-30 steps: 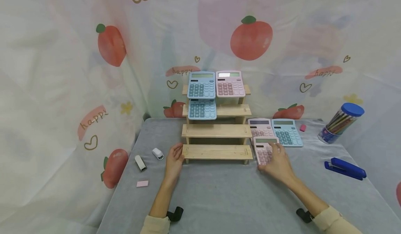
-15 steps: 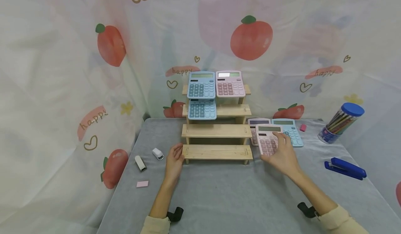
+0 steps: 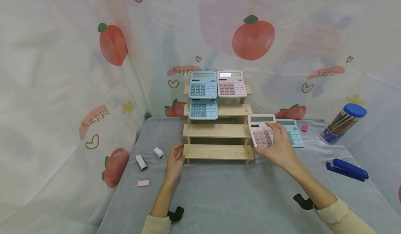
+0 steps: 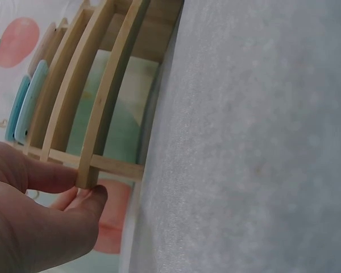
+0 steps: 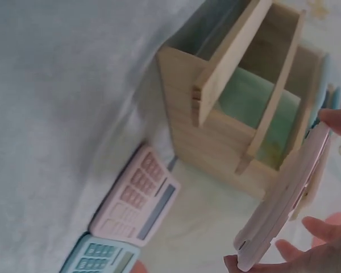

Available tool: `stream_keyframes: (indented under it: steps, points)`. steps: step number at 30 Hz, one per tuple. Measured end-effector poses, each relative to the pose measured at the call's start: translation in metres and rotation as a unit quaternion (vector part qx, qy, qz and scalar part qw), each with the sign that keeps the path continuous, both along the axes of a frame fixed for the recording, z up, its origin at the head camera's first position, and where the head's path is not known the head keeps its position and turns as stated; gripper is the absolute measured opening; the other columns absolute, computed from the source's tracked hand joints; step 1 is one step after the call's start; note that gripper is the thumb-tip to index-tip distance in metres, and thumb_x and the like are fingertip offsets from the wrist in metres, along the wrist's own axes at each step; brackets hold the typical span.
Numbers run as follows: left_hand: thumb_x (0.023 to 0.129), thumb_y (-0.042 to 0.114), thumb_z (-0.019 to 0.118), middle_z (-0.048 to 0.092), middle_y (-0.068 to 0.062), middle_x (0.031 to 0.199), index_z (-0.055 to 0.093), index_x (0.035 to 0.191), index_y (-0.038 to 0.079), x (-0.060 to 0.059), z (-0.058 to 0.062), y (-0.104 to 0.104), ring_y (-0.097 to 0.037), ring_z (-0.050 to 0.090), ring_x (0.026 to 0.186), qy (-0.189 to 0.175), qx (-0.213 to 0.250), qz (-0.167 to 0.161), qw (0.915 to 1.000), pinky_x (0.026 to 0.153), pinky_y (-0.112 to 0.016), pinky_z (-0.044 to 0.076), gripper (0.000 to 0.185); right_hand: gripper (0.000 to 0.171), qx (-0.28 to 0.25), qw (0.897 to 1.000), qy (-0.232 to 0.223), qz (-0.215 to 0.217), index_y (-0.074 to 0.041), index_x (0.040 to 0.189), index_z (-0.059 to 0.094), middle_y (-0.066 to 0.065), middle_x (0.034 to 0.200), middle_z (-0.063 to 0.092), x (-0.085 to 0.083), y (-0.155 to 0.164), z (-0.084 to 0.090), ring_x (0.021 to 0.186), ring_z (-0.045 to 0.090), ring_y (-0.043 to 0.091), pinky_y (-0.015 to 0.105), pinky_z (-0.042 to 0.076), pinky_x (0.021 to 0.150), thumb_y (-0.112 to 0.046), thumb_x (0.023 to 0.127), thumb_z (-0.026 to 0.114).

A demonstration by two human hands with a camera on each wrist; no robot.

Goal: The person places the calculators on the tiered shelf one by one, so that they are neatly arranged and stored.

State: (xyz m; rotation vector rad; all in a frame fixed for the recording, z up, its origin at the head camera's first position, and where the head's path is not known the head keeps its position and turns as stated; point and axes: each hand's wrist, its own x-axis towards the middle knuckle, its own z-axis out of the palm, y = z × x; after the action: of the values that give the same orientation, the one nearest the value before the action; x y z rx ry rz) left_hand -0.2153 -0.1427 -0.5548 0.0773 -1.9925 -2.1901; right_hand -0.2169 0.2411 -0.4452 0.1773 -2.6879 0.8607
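Observation:
My right hand [image 3: 280, 150] holds a pink calculator [image 3: 261, 133] by its edges, raised off the table at the stand's right side. The right wrist view shows this held calculator [image 5: 284, 199] edge-on between thumb and fingers. My left hand [image 3: 174, 162] pinches the left end of the lowest step of a wooden tiered stand [image 3: 217, 152]; the left wrist view shows thumb and fingertips about that step's end [image 4: 88, 176]. On the top step lean a blue calculator [image 3: 203, 84] and a pink one [image 3: 232, 83]. Another blue calculator [image 3: 203, 109] leans on the second step, partly covered.
On the table, right of the stand, lie a blue calculator [image 3: 293, 133] and a pink calculator [image 5: 137, 199], hidden in the head view. Further right are a pencil tub [image 3: 343, 124], a blue stapler [image 3: 347, 170] and a pink eraser [image 3: 304, 128]. Several small items, including a white stapler [image 3: 158, 153], lie left.
My right hand has lifted the pink calculator off the table and moved it up and back, level with the stand's middle steps. The left hand has stayed at the lowest step.

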Motion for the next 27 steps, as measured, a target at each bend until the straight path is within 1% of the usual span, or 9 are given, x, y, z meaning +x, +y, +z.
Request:
stream_keyframes:
  steps: [5, 8, 10, 13, 16, 19, 22, 27]
  points:
    - [0.098, -0.019, 0.046, 0.043, -0.033, 0.154, 0.045, 0.145, -0.01, 0.0, 0.0, 0.0, -0.042, 0.041, 0.147, -0.001, 0.001, 0.0, 1.0, 0.119, -0.056, 0.037, 0.048, 0.107, 0.0, 1.0, 0.012, 0.007, -0.005, 0.153, 0.039, 0.029, 0.155, 0.03, -0.006, -0.012, 0.013, 0.116, 0.051, 0.05, 0.067, 0.05, 0.089, -0.031, 0.068, 0.097]
    - [0.097, -0.019, 0.046, 0.043, -0.033, 0.154, 0.045, 0.145, -0.011, 0.0, 0.001, 0.001, -0.042, 0.04, 0.148, -0.001, 0.005, 0.0, 1.0, 0.119, -0.055, 0.037, 0.049, 0.108, 0.004, 1.0, 0.006, 0.009, -0.006, 0.155, 0.037, 0.029, 0.156, 0.029, -0.012, -0.02, 0.02, 0.11, 0.054, 0.05, 0.065, 0.052, 0.085, -0.033, 0.069, 0.096]
    - [0.097, -0.019, 0.046, 0.043, -0.033, 0.154, 0.045, 0.145, -0.011, 0.0, 0.001, 0.001, -0.042, 0.04, 0.148, 0.001, 0.006, 0.0, 1.0, 0.119, -0.055, 0.037, 0.049, 0.108, 0.004, 1.0, 0.003, 0.012, -0.007, 0.155, 0.037, 0.027, 0.156, 0.029, -0.017, -0.025, 0.023, 0.108, 0.055, 0.05, 0.064, 0.052, 0.084, -0.034, 0.069, 0.096]
    - [0.097, -0.019, 0.047, 0.044, -0.032, 0.154, 0.046, 0.145, -0.01, -0.001, 0.0, 0.0, -0.041, 0.041, 0.148, -0.002, 0.007, 0.002, 1.0, 0.119, -0.054, 0.037, 0.049, 0.108, -0.001, 1.0, 0.002, 0.018, -0.007, 0.155, 0.038, 0.027, 0.157, 0.03, -0.024, -0.033, 0.025, 0.113, 0.055, 0.051, 0.066, 0.052, 0.086, -0.034, 0.068, 0.096]
    - [0.098, -0.019, 0.047, 0.045, -0.031, 0.154, 0.047, 0.145, -0.008, -0.002, 0.0, -0.001, -0.04, 0.041, 0.147, -0.005, 0.004, 0.004, 1.0, 0.119, -0.052, 0.038, 0.049, 0.107, -0.006, 1.0, 0.002, 0.024, -0.007, 0.155, 0.039, 0.027, 0.158, 0.03, -0.032, -0.041, 0.027, 0.123, 0.051, 0.052, 0.069, 0.05, 0.093, -0.033, 0.068, 0.096]
    - [0.098, -0.018, 0.047, 0.046, -0.029, 0.154, 0.048, 0.145, -0.007, -0.003, -0.001, -0.001, -0.038, 0.042, 0.148, -0.01, 0.004, 0.006, 0.9999, 0.119, -0.05, 0.038, 0.049, 0.106, -0.008, 1.0, 0.004, 0.026, -0.007, 0.155, 0.04, 0.028, 0.158, 0.03, -0.039, -0.047, 0.027, 0.128, 0.048, 0.051, 0.069, 0.048, 0.099, -0.032, 0.068, 0.095]
    - [0.098, -0.018, 0.047, 0.045, -0.029, 0.154, 0.047, 0.145, -0.007, -0.003, -0.002, -0.001, -0.038, 0.042, 0.148, -0.01, 0.003, 0.004, 0.9999, 0.119, -0.05, 0.038, 0.049, 0.104, -0.006, 1.0, 0.01, 0.022, -0.007, 0.154, 0.041, 0.026, 0.159, 0.029, -0.043, -0.051, 0.029, 0.128, 0.047, 0.05, 0.068, 0.047, 0.101, -0.03, 0.068, 0.094]
    - [0.098, -0.017, 0.047, 0.044, -0.029, 0.156, 0.047, 0.146, -0.007, -0.002, -0.001, -0.002, -0.039, 0.04, 0.149, -0.012, 0.001, 0.001, 0.9999, 0.12, -0.051, 0.037, 0.049, 0.104, -0.005, 1.0, 0.009, 0.026, -0.008, 0.153, 0.043, 0.023, 0.159, 0.03, -0.042, -0.06, 0.036, 0.128, 0.046, 0.049, 0.065, 0.048, 0.099, -0.032, 0.067, 0.094]
